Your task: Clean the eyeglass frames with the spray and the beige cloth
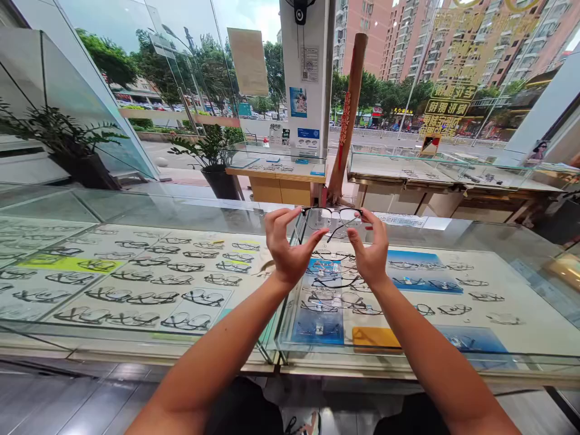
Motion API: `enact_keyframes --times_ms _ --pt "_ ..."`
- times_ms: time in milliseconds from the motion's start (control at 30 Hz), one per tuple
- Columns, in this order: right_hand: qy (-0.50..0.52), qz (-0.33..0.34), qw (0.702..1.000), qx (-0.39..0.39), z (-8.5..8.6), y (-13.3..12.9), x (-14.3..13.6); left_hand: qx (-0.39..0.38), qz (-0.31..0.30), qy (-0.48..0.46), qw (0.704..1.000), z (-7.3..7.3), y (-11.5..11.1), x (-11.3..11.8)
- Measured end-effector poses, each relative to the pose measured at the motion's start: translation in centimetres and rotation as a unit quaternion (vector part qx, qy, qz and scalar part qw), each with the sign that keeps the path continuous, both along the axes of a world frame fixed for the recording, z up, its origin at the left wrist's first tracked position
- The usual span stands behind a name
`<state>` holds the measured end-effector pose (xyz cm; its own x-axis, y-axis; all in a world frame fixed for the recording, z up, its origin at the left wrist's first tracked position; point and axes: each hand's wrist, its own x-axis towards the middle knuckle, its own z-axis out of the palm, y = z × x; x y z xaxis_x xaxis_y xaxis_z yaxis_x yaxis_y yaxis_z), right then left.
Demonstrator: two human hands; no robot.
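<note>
Head view: at left, a glass display case (136, 357) is holding rows of spectacles (156, 297). The left hand (289, 251) is pinching one end of the black-rimmed eyeglasses (334, 211), which both hands are holding up over the right-hand display case (335, 367); the right hand (374, 254) is pinching the other end. The step in hand is seemingly steadying them; moving them is calling for even, light pressure. Below, that case is containing more frames, some lying on blue mats (426, 258).
</note>
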<state>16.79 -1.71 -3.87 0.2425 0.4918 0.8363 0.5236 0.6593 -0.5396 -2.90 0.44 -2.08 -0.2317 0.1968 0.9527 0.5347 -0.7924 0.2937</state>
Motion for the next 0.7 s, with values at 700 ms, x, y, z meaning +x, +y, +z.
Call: enact_keyframes --times_ms 700 --pt "-0.004 -0.062 0.997 0.048 0.9 -0.5 0.2 -0.119 -0.052 0.011 0.991 -0.3 1.5 0.0"
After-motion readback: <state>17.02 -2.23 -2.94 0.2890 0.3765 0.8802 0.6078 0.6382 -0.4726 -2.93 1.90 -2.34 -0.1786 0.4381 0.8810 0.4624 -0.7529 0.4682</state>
